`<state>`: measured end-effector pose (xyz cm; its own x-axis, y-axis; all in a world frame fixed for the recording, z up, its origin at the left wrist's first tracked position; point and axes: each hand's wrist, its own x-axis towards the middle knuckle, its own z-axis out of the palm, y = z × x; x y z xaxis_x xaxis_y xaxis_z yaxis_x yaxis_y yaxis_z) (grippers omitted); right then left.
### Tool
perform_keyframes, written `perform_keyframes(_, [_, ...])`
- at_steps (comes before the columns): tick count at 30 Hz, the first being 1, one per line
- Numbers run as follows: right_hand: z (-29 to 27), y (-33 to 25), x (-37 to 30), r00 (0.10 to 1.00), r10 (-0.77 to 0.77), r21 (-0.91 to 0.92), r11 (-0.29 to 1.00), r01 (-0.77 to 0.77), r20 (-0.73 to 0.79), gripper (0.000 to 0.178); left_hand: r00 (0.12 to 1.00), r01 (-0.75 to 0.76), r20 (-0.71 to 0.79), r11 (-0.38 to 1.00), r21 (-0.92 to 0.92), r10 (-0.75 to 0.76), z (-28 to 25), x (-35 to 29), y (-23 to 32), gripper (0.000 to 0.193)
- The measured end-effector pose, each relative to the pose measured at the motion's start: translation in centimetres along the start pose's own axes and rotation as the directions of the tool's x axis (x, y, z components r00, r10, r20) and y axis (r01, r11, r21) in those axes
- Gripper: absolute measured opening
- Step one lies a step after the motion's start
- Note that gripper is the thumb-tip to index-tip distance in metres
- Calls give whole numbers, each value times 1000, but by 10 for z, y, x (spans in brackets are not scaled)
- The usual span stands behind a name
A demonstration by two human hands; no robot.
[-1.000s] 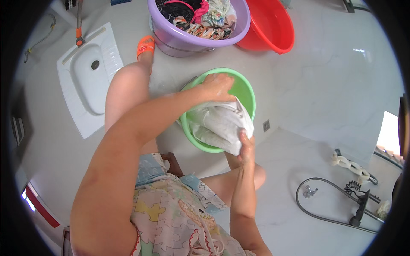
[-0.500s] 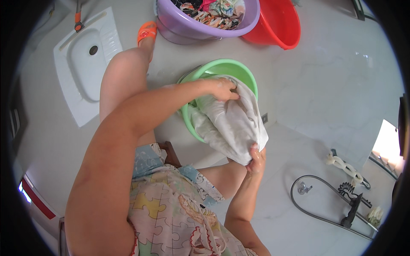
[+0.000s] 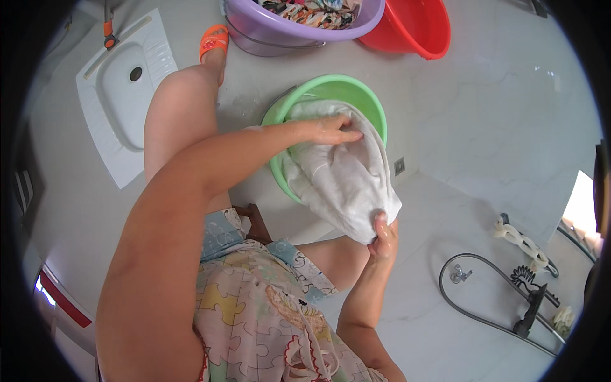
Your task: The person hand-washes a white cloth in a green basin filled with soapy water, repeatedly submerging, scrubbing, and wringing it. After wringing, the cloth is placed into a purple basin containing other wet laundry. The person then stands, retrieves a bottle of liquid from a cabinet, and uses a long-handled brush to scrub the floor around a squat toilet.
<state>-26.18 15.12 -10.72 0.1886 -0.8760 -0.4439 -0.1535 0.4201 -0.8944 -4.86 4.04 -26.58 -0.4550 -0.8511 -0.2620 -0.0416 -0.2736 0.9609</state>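
A wet-looking white cloth (image 3: pixel 344 184) is bunched in a light green bucket (image 3: pixel 371 102) and hangs over its near rim. My left hand (image 3: pixel 332 130) lies across the upper part of the cloth, thumb and fingers apart. At the lower right corner of the cloth, my right hand (image 3: pixel 383 237) grips the edge, thumb on top and the other fingers mostly hidden beneath. The cloth is stretched between the two hands. Whether it is a garment or a towel I cannot tell.
Beyond the green bucket stand a purple bucket (image 3: pixel 273 28) of patterned clothes and a red bucket (image 3: pixel 414 32). A white squat toilet (image 3: pixel 121 95) is set at the left. On the right are a shower hose (image 3: pixel 445 299) and a small tap (image 3: pixel 459 274). My foot wears an orange slipper (image 3: pixel 214 39).
My left hand has shifted slightly up over the cloth, its thumb reaching further right. The right hand keeps its grip on the corner. The view has tilted a little.
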Motion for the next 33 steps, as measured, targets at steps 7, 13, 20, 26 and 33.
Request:
perform_keyframes(7, [-20, -3, 14, 995, -59, 165, 984, 73, -86, 70, 962, 181, 160, 957, 227, -220, -22, -23, 17, 86])
perform_keyframes(13, [-49, 8, 44, 983, 17, 463, 883, 70, -181, 52, 902, 139, 423, 986, -92, -88, -57, -29, 44, 63])
perform_keyframes(20, [-59, 2, 78, 957, 128, 240, 969, -64, -260, 51, 960, 232, 181, 970, -76, -216, -69, -22, 54, 51])
perform_keyframes(26, [-42, -3, 69, 986, 22, 95, 995, -6, -163, 49, 868, 137, 459, 980, 142, -188, -67, -15, 37, 50])
perform_keyframes(33, [-10, -3, 61, 998, -25, 42, 999, 23, 50, 54, 895, 288, 323, 952, 105, -306, -31, -15, 32, 80])
